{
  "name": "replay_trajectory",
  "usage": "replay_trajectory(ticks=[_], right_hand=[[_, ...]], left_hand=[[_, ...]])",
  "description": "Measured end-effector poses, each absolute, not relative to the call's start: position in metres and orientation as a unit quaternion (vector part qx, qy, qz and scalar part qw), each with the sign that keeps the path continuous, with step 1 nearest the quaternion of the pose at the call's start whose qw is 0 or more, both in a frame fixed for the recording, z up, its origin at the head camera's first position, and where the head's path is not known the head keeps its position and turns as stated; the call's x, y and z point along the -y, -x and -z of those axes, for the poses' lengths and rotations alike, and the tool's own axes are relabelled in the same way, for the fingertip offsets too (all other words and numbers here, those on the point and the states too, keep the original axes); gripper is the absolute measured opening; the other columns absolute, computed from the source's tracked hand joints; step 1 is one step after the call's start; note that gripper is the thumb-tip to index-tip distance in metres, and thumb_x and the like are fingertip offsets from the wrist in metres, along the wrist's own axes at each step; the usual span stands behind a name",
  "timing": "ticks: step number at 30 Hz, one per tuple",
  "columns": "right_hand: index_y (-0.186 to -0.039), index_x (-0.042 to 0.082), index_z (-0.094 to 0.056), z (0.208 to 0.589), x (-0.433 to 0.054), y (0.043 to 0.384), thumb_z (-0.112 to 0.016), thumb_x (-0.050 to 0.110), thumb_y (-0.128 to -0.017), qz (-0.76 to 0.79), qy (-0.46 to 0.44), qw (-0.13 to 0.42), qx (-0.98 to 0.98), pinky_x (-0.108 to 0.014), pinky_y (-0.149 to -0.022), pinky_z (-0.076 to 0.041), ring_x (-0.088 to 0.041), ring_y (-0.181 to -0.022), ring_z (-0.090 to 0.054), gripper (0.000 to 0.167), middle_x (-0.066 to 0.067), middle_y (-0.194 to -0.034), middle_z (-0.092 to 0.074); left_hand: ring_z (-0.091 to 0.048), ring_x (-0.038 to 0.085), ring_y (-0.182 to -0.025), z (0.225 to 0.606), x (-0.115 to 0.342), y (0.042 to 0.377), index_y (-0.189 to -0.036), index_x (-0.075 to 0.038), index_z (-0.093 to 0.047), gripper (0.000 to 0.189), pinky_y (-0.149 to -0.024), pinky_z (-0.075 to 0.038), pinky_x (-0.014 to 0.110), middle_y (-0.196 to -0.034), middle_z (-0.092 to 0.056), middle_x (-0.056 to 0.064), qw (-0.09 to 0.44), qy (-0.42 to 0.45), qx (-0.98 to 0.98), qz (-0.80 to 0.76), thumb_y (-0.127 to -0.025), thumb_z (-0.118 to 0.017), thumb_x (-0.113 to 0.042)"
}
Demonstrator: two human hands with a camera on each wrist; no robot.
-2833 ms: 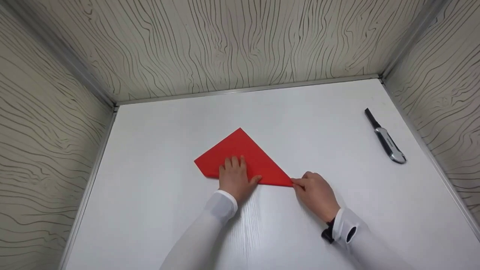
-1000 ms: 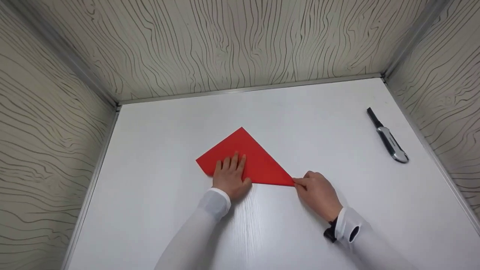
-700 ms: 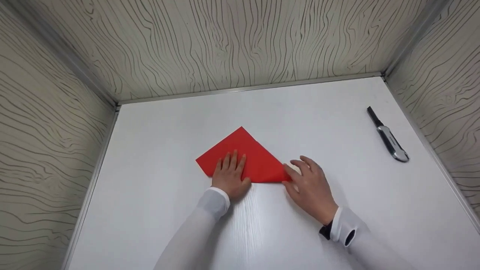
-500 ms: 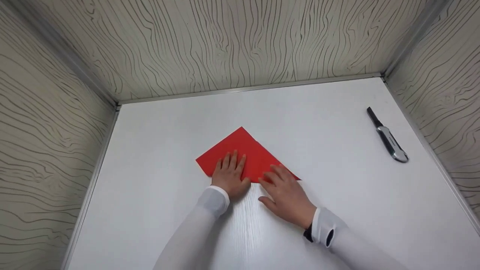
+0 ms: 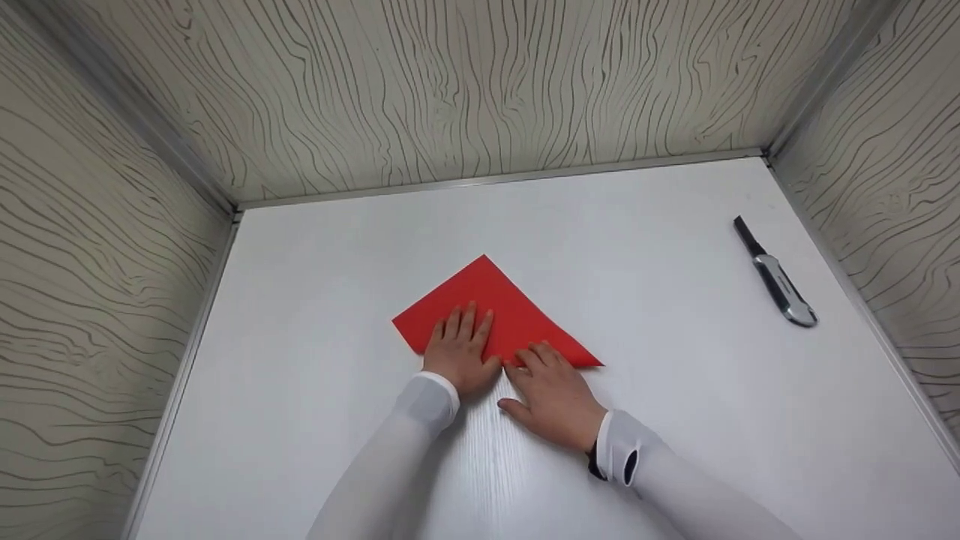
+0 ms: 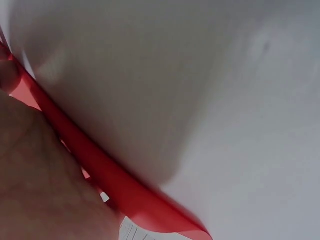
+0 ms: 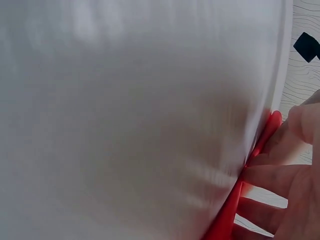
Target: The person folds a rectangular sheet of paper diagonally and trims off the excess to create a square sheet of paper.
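A folded sheet of red paper [image 5: 495, 300] lies on the white table, its folded lower edge toward the person. My left hand [image 5: 461, 360] rests flat on the paper's lower left part with its fingers spread. Close beside it, my right hand [image 5: 553, 394] touches the lower edge with extended fingertips, its thumb apart on the table side. The paper's right corner sticks out past the right hand. In the left wrist view the red paper [image 6: 115, 180] curls up slightly along its fold beside the palm. The right wrist view has the fingers [image 7: 270, 177] touching the red edge.
A utility knife [image 5: 780, 285] with a black and silver handle lies at the right of the white table [image 5: 337, 255]. Wood-patterned panels [image 5: 465, 82] stand at the back and both sides. A dark wristband [image 5: 596, 461] is on the right wrist.
My right hand has let go of the paper's right corner and moved left along the lower edge, next to the left hand. The left hand slid slightly left, then stayed still.
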State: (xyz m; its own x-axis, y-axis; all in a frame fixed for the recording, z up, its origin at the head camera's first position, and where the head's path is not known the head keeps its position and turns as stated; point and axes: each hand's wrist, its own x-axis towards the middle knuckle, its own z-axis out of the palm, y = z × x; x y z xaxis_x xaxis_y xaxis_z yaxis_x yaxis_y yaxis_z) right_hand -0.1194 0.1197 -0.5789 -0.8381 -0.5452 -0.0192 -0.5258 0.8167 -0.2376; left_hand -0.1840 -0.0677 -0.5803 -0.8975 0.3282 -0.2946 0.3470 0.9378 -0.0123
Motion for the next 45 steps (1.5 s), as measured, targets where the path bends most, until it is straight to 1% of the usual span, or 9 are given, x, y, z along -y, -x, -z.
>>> replay_trajectory(ticks=[6,11,16,19,22,26,31,35,45], right_hand=[[-0.148,0.013,-0.056,0.58,-0.121,0.121,-0.062,0.056,-0.096,0.107,0.28,0.044,-0.953,-0.052,-0.119,-0.029,-0.036,-0.135,-0.046,0.068,-0.014,-0.143,-0.054],[-0.146,0.012,-0.058,0.578,-0.119,0.125,-0.06,0.058,-0.096,0.102,0.286,0.04,-0.952,-0.052,-0.119,-0.029,-0.037,-0.135,-0.046,0.068,-0.015,-0.143,-0.054],[-0.146,0.013,-0.058,0.579,-0.116,0.125,-0.059,0.059,-0.096,0.106,0.286,0.047,-0.951,-0.051,-0.12,-0.028,-0.037,-0.136,-0.046,0.068,-0.015,-0.144,-0.054],[-0.146,0.012,-0.058,0.579,-0.115,0.125,-0.062,0.058,-0.094,0.117,0.284,0.051,-0.95,-0.051,-0.12,-0.028,-0.037,-0.136,-0.046,0.069,-0.015,-0.144,-0.054],[-0.148,0.012,-0.057,0.58,-0.115,0.123,-0.062,0.058,-0.093,0.118,0.284,0.052,-0.95,-0.052,-0.119,-0.028,-0.037,-0.136,-0.046,0.072,-0.016,-0.145,-0.054],[-0.15,0.012,-0.053,0.581,-0.115,0.121,-0.064,0.059,-0.091,0.106,0.287,0.049,-0.951,-0.052,-0.119,-0.029,-0.037,-0.136,-0.046,0.076,-0.016,-0.145,-0.054],[-0.148,0.011,-0.056,0.581,-0.117,0.121,-0.071,0.054,-0.088,0.094,0.288,0.041,-0.952,-0.051,-0.12,-0.028,-0.035,-0.134,-0.047,0.075,-0.015,-0.143,-0.054],[-0.145,0.01,-0.059,0.582,-0.118,0.121,-0.071,0.05,-0.089,0.09,0.293,0.032,-0.951,-0.051,-0.12,-0.028,-0.034,-0.133,-0.048,0.07,-0.015,-0.141,-0.055],[-0.143,0.01,-0.061,0.583,-0.121,0.122,-0.069,0.048,-0.091,0.078,0.296,0.02,-0.952,-0.051,-0.119,-0.028,-0.034,-0.132,-0.049,0.064,-0.014,-0.14,-0.056]], left_hand=[[-0.012,0.035,-0.155,0.579,0.067,0.185,-0.166,-0.022,-0.013,0.084,-0.123,-0.015,0.053,-0.171,-0.011,0.01,0.147,-0.177,-0.972,0.038,-0.1,-0.047,-0.059],[-0.016,0.035,-0.155,0.578,0.071,0.186,-0.166,-0.022,-0.016,0.085,-0.123,-0.019,0.053,-0.171,-0.014,0.01,0.123,-0.181,-0.975,0.037,-0.098,-0.051,-0.06],[-0.01,0.035,-0.156,0.581,0.074,0.18,-0.166,-0.022,-0.016,0.087,-0.124,-0.008,0.055,-0.171,-0.011,0.01,0.085,-0.191,-0.977,0.038,-0.097,-0.056,-0.058],[-0.005,0.035,-0.157,0.58,0.073,0.171,-0.165,-0.021,-0.018,0.083,-0.123,-0.002,0.056,-0.172,-0.008,0.01,0.048,-0.229,-0.969,0.078,-0.099,-0.056,-0.054],[-0.004,0.035,-0.157,0.578,0.073,0.156,-0.164,-0.017,-0.026,0.075,-0.124,-0.001,0.054,-0.171,-0.011,0.01,0.028,-0.279,-0.953,0.117,-0.101,-0.054,-0.049],[-0.009,0.033,-0.157,0.581,0.076,0.131,-0.161,-0.013,-0.032,0.072,-0.125,-0.005,0.048,-0.169,-0.02,0.009,0.046,-0.313,-0.941,0.12,-0.102,-0.053,-0.048],[-0.017,0.03,-0.155,0.587,0.077,0.114,-0.163,-0.013,-0.027,0.078,-0.125,-0.013,0.044,-0.169,-0.023,0.008,0.067,-0.299,-0.948,0.086,-0.1,-0.057,-0.047],[-0.016,0.031,-0.155,0.591,0.076,0.111,-0.164,-0.015,-0.022,0.081,-0.124,-0.013,0.046,-0.17,-0.02,0.007,0.081,-0.287,-0.953,0.061,-0.098,-0.059,-0.044],[-0.024,0.029,-0.154,0.591,0.079,0.114,-0.164,-0.017,-0.027,0.076,-0.121,-0.018,0.059,-0.168,-0.025,0.004,0.076,-0.268,-0.96,0.03,-0.099,-0.054,-0.044]])
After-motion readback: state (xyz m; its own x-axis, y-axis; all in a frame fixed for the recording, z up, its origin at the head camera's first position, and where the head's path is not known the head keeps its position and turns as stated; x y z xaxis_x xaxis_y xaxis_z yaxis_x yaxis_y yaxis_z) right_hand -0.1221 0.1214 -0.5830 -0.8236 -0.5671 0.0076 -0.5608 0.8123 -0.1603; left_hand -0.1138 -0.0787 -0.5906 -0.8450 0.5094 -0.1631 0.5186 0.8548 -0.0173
